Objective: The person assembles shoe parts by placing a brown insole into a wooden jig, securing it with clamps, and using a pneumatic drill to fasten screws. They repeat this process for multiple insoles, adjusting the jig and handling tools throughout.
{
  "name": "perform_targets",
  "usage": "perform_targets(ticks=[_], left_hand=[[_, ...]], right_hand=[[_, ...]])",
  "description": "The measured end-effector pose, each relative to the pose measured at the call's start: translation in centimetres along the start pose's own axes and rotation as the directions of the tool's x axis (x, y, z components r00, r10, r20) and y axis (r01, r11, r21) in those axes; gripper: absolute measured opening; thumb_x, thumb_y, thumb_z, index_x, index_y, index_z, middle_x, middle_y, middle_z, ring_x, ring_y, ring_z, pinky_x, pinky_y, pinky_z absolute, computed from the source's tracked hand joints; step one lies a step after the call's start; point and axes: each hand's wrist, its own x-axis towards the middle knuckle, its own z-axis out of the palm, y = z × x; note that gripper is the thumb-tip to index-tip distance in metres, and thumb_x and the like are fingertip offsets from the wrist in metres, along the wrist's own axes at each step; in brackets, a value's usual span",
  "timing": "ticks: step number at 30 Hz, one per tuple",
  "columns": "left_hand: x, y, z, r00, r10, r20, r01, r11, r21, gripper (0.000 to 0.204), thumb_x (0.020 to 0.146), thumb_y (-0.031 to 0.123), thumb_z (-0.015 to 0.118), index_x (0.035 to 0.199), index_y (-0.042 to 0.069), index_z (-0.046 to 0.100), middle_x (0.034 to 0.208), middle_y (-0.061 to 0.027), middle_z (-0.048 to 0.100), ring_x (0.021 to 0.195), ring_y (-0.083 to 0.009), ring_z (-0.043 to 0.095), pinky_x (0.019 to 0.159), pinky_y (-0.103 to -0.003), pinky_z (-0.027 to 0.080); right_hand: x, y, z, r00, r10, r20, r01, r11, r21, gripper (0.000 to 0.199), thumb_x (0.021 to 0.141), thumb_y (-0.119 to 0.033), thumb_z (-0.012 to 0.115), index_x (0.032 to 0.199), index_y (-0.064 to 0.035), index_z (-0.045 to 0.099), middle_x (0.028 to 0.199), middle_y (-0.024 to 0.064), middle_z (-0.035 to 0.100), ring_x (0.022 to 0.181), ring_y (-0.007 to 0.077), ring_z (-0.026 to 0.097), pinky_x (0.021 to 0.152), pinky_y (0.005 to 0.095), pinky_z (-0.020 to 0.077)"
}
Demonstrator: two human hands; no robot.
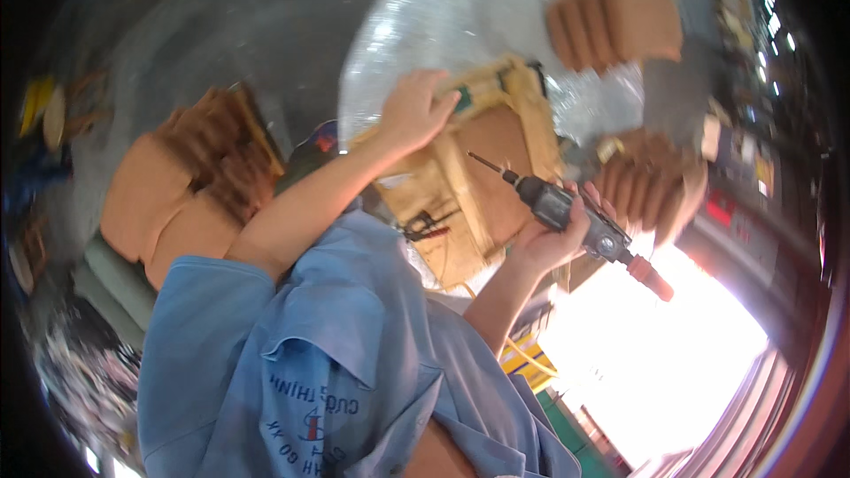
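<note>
In front of me stands a light wooden frame (452, 173) with a brown upholstered panel (496, 168) set inside it. My left hand (414, 111) lies on the frame's far left edge, thumb apart from the stretched fingers, beside a small green patch. My right hand (562, 235) is closed around the body of a grey and black power screwdriver (556, 205). The tool's long thin bit points up and left over the brown panel, apart from the wood. A reddish fitting sticks out of its rear end. On the frame's near part is a dark object with red on it (427, 228), too blurred to name.
Brown ribbed cushioned pieces stand at the left (168, 186), far right (615, 22) and right (651, 181). Clear plastic wrap (398, 35) covers a round surface behind the frame. A yellow hose (531, 358) runs below my right forearm. Bright light enters at the lower right.
</note>
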Motion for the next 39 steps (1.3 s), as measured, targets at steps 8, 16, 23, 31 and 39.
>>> perform_targets(ticks=[8, 16, 23, 31, 39], left_hand=[[5.3, 0.7, 11.0, 0.960, -0.044, 0.275, -0.128, 0.807, 0.576, 0.087, 0.097, 0.052, 0.071, 0.160, 0.002, 0.039, 0.147, -0.0222, 0.058, 0.132, -0.0375, 0.060, 0.103, -0.050, 0.055], [5.4, 0.9, 10.6, 0.952, -0.065, 0.300, -0.130, 0.802, 0.583, 0.082, 0.099, 0.046, 0.069, 0.160, 0.001, 0.038, 0.139, -0.0220, 0.064, 0.126, -0.0377, 0.064, 0.097, -0.050, 0.060], [5.1, 0.5, 11.0, 0.968, -0.028, 0.251, -0.130, 0.798, 0.588, 0.082, 0.097, 0.045, 0.072, 0.159, 0.002, 0.039, 0.140, -0.0224, 0.064, 0.127, -0.0386, 0.064, 0.097, -0.050, 0.060], [5.3, 0.6, 11.0, 0.967, -0.023, 0.253, -0.133, 0.803, 0.581, 0.079, 0.098, 0.045, 0.071, 0.157, 0.002, 0.040, 0.137, -0.0222, 0.065, 0.124, -0.0393, 0.066, 0.094, -0.051, 0.060], [5.2, 0.1, 11.4, 0.970, 0.005, 0.243, -0.154, 0.787, 0.598, 0.079, 0.099, 0.046, 0.069, 0.156, 0.000, 0.041, 0.139, -0.0227, 0.064, 0.123, -0.0393, 0.066, 0.093, -0.051, 0.060]], right_hand=[[5.4, 1.3, -1.6, 0.954, -0.248, -0.171, 0.230, 0.966, -0.115, 0.040, 0.089, 0.005, 0.063, 0.127, -0.0004, 0.052, 0.120, 0.0216, 0.062, 0.097, 0.0309, 0.070, 0.088, 0.0486, 0.0635], [8.5, 8.1, 0.5, 0.977, -0.198, -0.078, 0.183, 0.969, -0.168, 0.043, 0.086, 0.006, 0.071, 0.124, 0.0019, 0.054, 0.119, 0.0191, 0.066, 0.094, 0.0274, 0.072, 0.095, 0.0421, 0.0612], [9.2, 11.9, 0.5, 0.981, -0.195, 0.000, 0.189, 0.949, -0.252, 0.037, 0.085, 0.010, 0.069, 0.118, 0.0004, 0.056, 0.117, 0.0186, 0.067, 0.096, 0.0271, 0.072, 0.089, 0.0413, 0.0626], [9.3, 12.0, 1.3, 0.975, -0.222, -0.027, 0.208, 0.944, -0.255, 0.041, 0.084, 0.010, 0.072, 0.120, 0.0009, 0.055, 0.115, 0.0173, 0.067, 0.097, 0.0251, 0.070, 0.090, 0.0396, 0.0639], [9.4, 12.5, 0.6, 0.974, -0.226, -0.002, 0.217, 0.937, -0.272, 0.049, 0.084, 0.009, 0.075, 0.126, 0.0010, 0.052, 0.116, 0.0184, 0.069, 0.098, 0.0253, 0.073, 0.092, 0.0395, 0.0631]])
